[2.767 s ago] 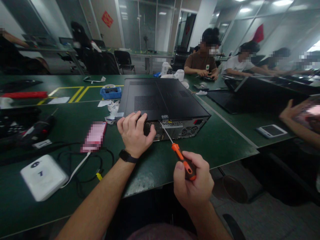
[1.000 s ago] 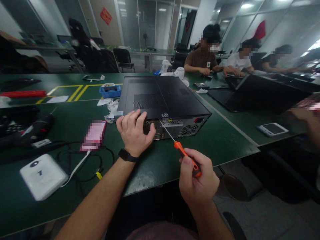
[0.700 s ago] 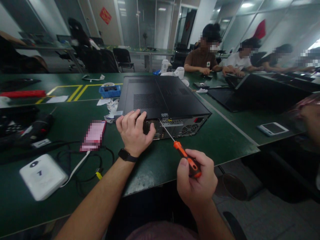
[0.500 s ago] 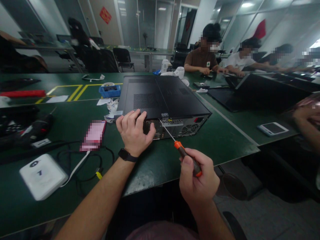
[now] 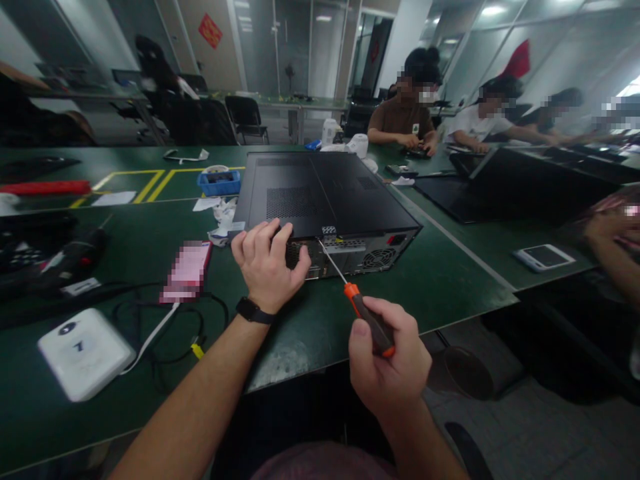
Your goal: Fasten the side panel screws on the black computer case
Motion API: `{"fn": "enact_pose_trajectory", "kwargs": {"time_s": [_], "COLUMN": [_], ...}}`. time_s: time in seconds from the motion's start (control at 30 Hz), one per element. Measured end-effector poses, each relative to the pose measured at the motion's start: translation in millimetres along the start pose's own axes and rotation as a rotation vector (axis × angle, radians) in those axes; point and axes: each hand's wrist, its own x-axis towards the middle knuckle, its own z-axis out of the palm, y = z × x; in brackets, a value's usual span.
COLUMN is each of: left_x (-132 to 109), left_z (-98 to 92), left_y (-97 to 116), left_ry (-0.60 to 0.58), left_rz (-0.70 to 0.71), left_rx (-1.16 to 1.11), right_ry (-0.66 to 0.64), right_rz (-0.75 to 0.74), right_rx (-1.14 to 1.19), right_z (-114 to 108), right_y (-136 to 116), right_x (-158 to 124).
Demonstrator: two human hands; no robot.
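Note:
A black computer case (image 5: pixel 345 193) lies on its side on the green table, its rear panel facing me. My left hand (image 5: pixel 270 263) rests on its near left edge, fingers spread over the top and thumb along the back. In my right hand (image 5: pixel 393 353) is a screwdriver (image 5: pixel 367 317) with an orange and dark grey handle. Its thin shaft points up and left, and the tip meets the upper edge of the rear panel, just right of my left thumb. Any screw at the tip is too small to make out.
Left of the case are a blue bin (image 5: pixel 219 182), crumpled plastic, a pink phone (image 5: pixel 187 270) cabled to a white power bank (image 5: pixel 85 353), and a power drill (image 5: pixel 75 257). At right lie a white phone (image 5: pixel 544 257) and a large black panel (image 5: pixel 540 183). Several people sit around.
My right hand and the screwdriver handle have shifted slightly left, and the grip has turned a little. The tip stays at the same spot. My left hand has not moved.

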Motion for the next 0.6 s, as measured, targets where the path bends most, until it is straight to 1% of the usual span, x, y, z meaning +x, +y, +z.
{"fn": "enact_pose_trajectory", "kwargs": {"time_s": [0.17,0.37,0.6], "left_x": [-1.5,-0.7,-1.4], "left_z": [2.0,0.9,1.5], "left_y": [-2.2,-0.5,-1.4], "left_ry": [-0.014,0.011,-0.011], "left_rz": [-0.011,0.003,-0.014], "left_rx": [-0.008,-0.011,-0.016], "right_ry": [0.019,0.034,0.040], "right_rz": [-0.011,0.037,0.048], "right_rx": [-0.030,-0.043,-0.033], "right_z": [0.3,-0.1,1.1], "right_y": [-0.2,-0.4,0.1], "right_x": [0.6,-0.4,-2.1]}}
